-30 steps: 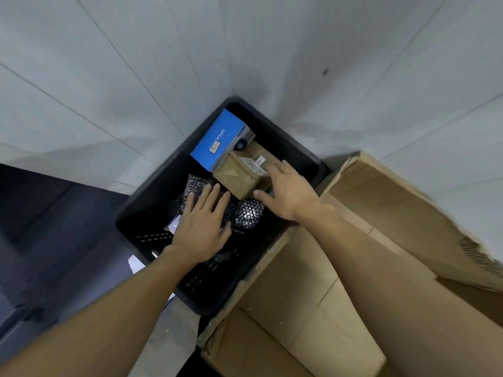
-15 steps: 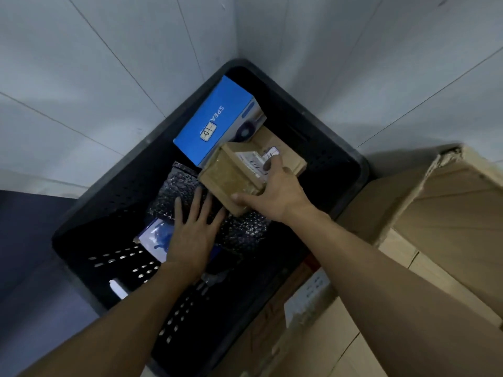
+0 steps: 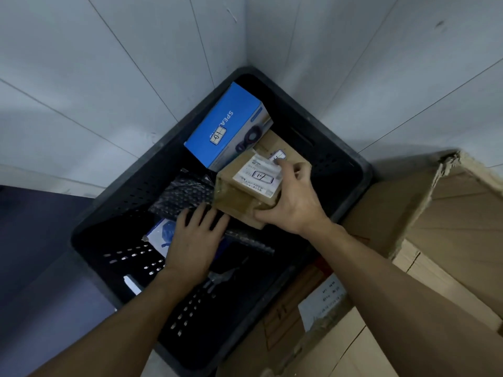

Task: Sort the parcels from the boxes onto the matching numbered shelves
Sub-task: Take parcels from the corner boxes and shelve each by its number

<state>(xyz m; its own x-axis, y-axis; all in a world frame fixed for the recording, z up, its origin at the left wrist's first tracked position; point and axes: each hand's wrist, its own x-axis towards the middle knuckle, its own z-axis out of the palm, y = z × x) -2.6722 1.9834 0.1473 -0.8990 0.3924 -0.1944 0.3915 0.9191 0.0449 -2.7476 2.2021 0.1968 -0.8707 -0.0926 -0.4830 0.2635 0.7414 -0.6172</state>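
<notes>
**Parcel marked 14 in hand at the black crate**

The person is bent over a black perforated crate (image 3: 130, 213) set in the corner of the room, beside a stack of cardboard cartons (image 3: 435, 240). The right hand (image 3: 295, 202) is closed around a small brown parcel (image 3: 239, 197), thumb on its near edge and fingers over the top, and the parcel sits tilted, above the crate's other contents. Its white label carries a handwritten number that reads as 14 (the stroke is rough, so I would confirm it). The left hand (image 3: 194, 240) lies flat and open, palm down, on a black bubble-wrap packet (image 3: 185, 193); it grips nothing.

Also in the crate: a blue box (image 3: 223, 126) with its own handwritten tag, propped against the back wall, a flat brown carton (image 3: 288, 151) under it, and a white-and-blue item (image 3: 160, 232) partly hidden by the left hand.

Judgement: the step in hand is picking and reading one parcel. The next move calls for lifting it clear of the crate and carrying it to the shelf of matching number; no shelf is in view.
</notes>
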